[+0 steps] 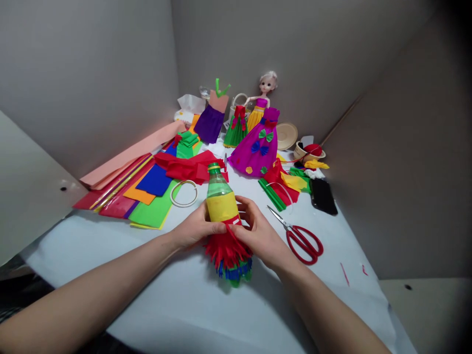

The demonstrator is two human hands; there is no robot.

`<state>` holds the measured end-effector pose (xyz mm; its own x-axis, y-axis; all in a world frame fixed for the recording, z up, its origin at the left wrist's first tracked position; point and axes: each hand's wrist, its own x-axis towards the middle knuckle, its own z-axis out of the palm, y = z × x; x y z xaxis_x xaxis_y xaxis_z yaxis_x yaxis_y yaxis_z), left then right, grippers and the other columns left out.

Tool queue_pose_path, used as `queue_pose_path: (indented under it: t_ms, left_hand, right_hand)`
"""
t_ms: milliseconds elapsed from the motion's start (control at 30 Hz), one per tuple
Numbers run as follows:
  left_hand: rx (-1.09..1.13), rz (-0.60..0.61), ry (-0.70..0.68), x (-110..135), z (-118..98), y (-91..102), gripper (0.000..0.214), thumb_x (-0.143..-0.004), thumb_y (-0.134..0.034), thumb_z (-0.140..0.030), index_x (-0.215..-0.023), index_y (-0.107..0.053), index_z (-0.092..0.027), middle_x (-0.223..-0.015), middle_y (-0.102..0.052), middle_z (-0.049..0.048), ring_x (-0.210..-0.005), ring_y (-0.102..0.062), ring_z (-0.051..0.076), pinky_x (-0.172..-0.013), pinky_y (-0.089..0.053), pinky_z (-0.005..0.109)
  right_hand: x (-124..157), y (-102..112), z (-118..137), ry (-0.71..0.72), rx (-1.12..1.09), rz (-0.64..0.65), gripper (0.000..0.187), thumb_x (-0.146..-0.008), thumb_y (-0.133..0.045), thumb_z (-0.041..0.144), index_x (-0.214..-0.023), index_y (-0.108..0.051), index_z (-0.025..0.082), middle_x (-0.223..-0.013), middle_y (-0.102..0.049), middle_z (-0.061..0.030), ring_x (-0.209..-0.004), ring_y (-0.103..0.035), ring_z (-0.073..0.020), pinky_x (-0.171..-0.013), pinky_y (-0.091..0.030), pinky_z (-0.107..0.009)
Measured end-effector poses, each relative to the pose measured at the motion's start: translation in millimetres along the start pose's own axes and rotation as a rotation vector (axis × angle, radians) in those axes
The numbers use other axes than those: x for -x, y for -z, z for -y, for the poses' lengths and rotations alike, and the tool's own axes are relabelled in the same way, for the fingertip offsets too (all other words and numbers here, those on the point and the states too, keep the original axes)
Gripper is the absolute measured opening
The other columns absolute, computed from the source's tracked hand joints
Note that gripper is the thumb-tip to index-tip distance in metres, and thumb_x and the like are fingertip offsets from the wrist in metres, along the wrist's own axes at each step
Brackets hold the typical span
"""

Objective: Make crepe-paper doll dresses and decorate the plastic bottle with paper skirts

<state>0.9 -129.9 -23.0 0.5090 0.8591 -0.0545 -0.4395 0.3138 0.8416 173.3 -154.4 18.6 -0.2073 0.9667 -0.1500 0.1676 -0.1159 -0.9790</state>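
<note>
A plastic bottle (pixel 221 201) with a green cap and a yellow paper wrap is tilted slightly over the white work surface (pixel 177 305). Its lower end carries layered fringes of red crepe paper (pixel 225 250), with blue and green layers showing below. My left hand (pixel 197 226) grips the bottle's yellow wrap from the left. My right hand (pixel 256 231) presses on it from the right, with its fingers at the wrap and red paper edge. Part of the bottle's middle is hidden behind my fingers.
Red-handled scissors (pixel 300 241) lie to the right. Coloured paper sheets (pixel 155 206), a tape roll (pixel 183 193) and red paper scraps spread ahead. Behind stand paper doll dresses (pixel 254 147), a doll (pixel 266 83), a basket and a black phone (pixel 323 196). Grey walls surround the surface.
</note>
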Motion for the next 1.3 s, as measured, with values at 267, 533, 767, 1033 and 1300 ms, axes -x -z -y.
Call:
queue_pose_path:
  t_ms: [267, 533, 767, 1033, 1300]
  left_hand:
    - [0.039, 0.119, 0.065, -5, -1, 10.5, 0.062, -0.069, -0.082, -0.018, -0.124, -0.054, -0.020, -0.129, -0.064, 0.0169, -0.117, -0.063, 0.033, -0.095, -0.049, 0.041]
    - [-0.004, 0.100, 0.007, -2, -7, 7.2, 0.071, -0.065, -0.083, -0.018, -0.128, -0.052, -0.019, -0.131, -0.062, 0.0169, -0.120, -0.060, 0.034, -0.095, -0.049, 0.043]
    - [-0.019, 0.099, -0.036, -1, -7, 4.8, 0.068, -0.064, -0.084, -0.016, -0.124, -0.054, -0.019, -0.125, -0.065, 0.0149, -0.115, -0.063, 0.030, -0.098, -0.047, 0.042]
    - [-0.036, 0.093, -0.045, -2, -3, 6.6, 0.068, -0.064, -0.085, -0.018, -0.125, -0.054, -0.020, -0.126, -0.065, 0.0155, -0.115, -0.062, 0.033, -0.097, -0.046, 0.045]
    - [-0.058, 0.100, -0.047, -2, -4, 8.5, 0.070, -0.065, -0.084, -0.019, -0.128, -0.053, -0.020, -0.128, -0.064, 0.0161, -0.117, -0.060, 0.034, -0.094, -0.048, 0.043]
  right_hand:
    - [-3, 4, 0, -0.015, 0.017, -0.034, 0.071, -0.072, -0.068, 0.027, -0.136, -0.037, 0.021, -0.127, -0.053, -0.0101, -0.111, -0.058, -0.0211, -0.094, -0.050, -0.039]
    - [0, 9, 2, 0.057, -0.029, -0.059, 0.062, -0.073, -0.064, 0.030, -0.130, -0.041, 0.023, -0.122, -0.052, -0.0088, -0.112, -0.056, -0.0212, -0.093, -0.048, -0.039]
    - [-1, 11, 2, 0.102, -0.061, -0.081, 0.056, -0.070, -0.063, 0.025, -0.123, -0.045, 0.022, -0.108, -0.058, -0.0062, -0.102, -0.059, -0.0198, -0.090, -0.048, -0.038]
    - [0, 8, 3, 0.105, -0.035, -0.081, 0.059, -0.067, -0.066, 0.025, -0.122, -0.045, 0.023, -0.110, -0.057, -0.0060, -0.105, -0.058, -0.0201, -0.089, -0.049, -0.036]
    - [4, 8, 5, 0.131, 0.057, -0.045, 0.066, -0.069, -0.069, 0.025, -0.129, -0.042, 0.025, -0.117, -0.055, -0.0066, -0.112, -0.057, -0.0210, -0.093, -0.048, -0.038]
